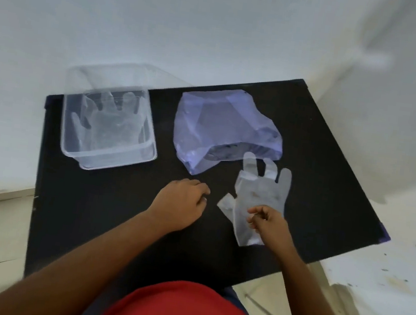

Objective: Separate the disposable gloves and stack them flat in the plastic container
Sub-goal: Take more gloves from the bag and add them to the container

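Note:
A clear plastic container (pixel 148 146) stands at the back left of the black table, with translucent gloves (pixel 112 119) lying flat inside it. A bluish plastic bag of gloves (pixel 220 130) lies in the middle, its mouth facing me. One loose translucent glove (pixel 260 192) lies flat in front of the bag, fingers pointing away. My right hand (pixel 269 222) rests on the glove's cuff end with fingertips pinched at it. My left hand (pixel 183 201) lies on the table left of the glove, fingers curled, holding nothing.
The black table (pixel 90 208) has its right edge near a white wall and its left edge above a tiled floor. A paint-speckled white surface (pixel 383 278) sits at the lower right. My red shirt fills the bottom of the view.

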